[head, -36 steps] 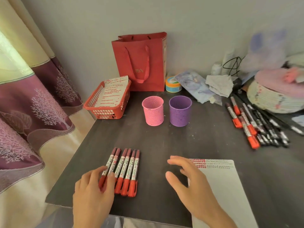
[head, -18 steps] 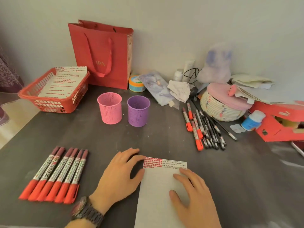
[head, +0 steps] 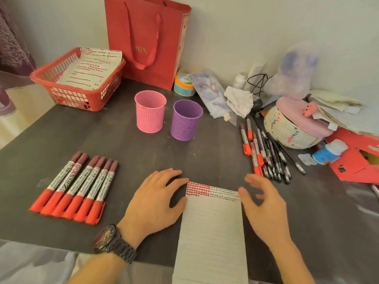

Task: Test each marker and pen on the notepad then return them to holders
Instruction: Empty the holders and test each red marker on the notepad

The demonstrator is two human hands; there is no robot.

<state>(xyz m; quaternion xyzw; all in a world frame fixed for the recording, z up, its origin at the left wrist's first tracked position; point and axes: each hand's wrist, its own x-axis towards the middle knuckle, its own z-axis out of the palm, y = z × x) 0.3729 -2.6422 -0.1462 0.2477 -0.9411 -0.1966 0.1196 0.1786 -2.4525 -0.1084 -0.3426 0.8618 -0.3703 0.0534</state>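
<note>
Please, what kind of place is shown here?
Likely a desk at home: a patterned curtain hangs beside it, and a red gift bag and a lidded basket crowd its back.

A dark grey table (head: 205, 152) stands right up against a plain pale wall (head: 246, 27). At the left edge hangs a curtain (head: 12, 37), purple with pale tree shapes on it and cream lower down. The light is soft and warm, and the table top shines a little on the right.
</note>
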